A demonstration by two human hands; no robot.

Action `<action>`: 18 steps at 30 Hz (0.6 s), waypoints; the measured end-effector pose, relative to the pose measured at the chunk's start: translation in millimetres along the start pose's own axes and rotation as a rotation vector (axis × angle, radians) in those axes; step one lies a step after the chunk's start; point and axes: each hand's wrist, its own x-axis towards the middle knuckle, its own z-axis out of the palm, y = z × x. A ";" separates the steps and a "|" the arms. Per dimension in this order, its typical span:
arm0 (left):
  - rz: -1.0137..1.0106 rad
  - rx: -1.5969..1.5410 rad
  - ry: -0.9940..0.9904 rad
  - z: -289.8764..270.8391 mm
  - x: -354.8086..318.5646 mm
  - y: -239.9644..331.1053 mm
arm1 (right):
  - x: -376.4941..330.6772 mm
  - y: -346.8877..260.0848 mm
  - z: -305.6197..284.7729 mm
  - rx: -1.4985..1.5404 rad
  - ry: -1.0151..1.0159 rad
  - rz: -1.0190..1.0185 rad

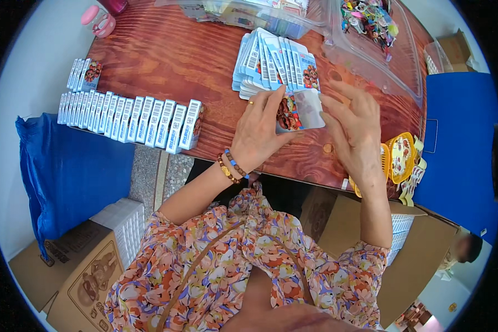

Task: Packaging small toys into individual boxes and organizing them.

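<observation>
A small flat carton (288, 114) with a picture of brown and coloured beads is in my left hand (258, 130). My fingers lie along its upper left side and my thumb along its lower edge. On its right side is a whitish, shiny part (310, 108). My right hand (355, 124) is beside that part, thumb and fingers apart, the tips at or close to its edge; contact is hard to judge. Just beyond my left hand lies a fanned pile of pale blue cartons (271, 62) with the same bead picture and barcodes.
A long row of upright filled boxes (126, 119) lines the table's left front edge, with a shorter row (84, 75) behind. Clear tubs stand at the back, one holding colourful trinkets (369, 25). Yellow baskets (399, 157) sit at the right edge. A pink-lidded jar (98, 22) stands far left.
</observation>
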 end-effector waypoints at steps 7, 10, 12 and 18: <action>0.070 -0.018 -0.010 10.5 13.0 -4.5 | -5.1 19.0 13.0 -0.034 -0.114 -0.065; 0.034 0.027 -0.054 8.5 7.9 -4.5 | 9.4 50.6 -1.3 0.183 0.069 0.041; 0.098 0.054 -0.089 3.8 1.5 -5.0 | 35.2 87.9 -16.1 0.280 0.219 0.174; 0.024 -0.143 -0.318 7.2 -20.3 9.2 | 143.6 250.3 -18.6 -0.186 -0.102 0.237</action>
